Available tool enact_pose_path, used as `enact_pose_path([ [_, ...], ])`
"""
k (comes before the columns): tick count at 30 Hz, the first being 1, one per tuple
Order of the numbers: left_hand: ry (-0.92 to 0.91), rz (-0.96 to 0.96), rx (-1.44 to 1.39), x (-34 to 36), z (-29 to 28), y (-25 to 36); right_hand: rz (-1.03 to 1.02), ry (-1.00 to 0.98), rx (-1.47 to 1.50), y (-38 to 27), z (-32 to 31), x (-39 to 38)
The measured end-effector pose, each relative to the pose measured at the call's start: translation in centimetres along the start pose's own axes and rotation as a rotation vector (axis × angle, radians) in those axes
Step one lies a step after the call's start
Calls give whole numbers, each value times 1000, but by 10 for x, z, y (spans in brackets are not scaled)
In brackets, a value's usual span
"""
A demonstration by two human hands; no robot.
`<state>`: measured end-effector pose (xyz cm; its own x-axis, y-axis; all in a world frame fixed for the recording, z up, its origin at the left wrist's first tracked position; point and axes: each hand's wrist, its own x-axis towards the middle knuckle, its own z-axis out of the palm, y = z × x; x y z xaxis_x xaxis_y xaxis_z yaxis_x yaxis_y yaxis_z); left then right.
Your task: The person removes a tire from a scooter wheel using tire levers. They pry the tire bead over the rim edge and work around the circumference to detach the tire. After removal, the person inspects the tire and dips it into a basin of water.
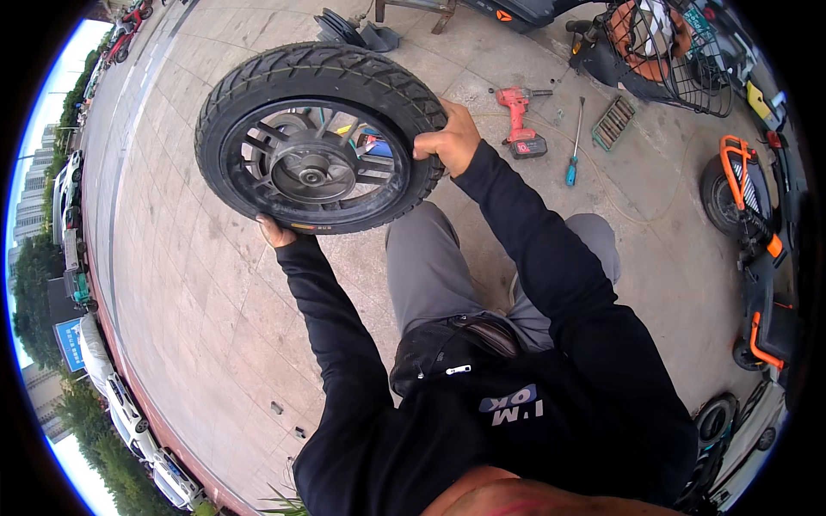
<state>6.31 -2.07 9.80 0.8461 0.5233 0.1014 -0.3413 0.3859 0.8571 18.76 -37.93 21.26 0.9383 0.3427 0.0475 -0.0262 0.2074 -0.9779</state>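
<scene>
Both our black sleeves reach up from the lower edge. Our left hand (274, 232) cups the underside of a scooter wheel (320, 138), mostly hidden beneath the rubber; our right hand (449, 138) clamps fingers over the knobbly tread on its right side. We hold the round wheel upright in the air over the paved ground (198, 292), its black spoked rim circling a shiny metal hub. Farther off on the pale slabs lie a red cordless drill (520, 120) and a blue-handled screwdriver (575, 142).
</scene>
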Motion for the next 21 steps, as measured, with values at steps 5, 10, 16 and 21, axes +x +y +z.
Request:
enact_pose_path([
  [5,32,-201,-80,-35,-15,-99,119,14,-55,27,-40,-18],
  [10,-407,-266,-84,13,-45,-104,117,67,-114,27,-72,-24],
  [16,-804,-203,582,137,37,21,95,77,-183,27,-90,-23],
  [21,-862,-221,705,128,38,27,63,141,-316,33,-81,-34],
])
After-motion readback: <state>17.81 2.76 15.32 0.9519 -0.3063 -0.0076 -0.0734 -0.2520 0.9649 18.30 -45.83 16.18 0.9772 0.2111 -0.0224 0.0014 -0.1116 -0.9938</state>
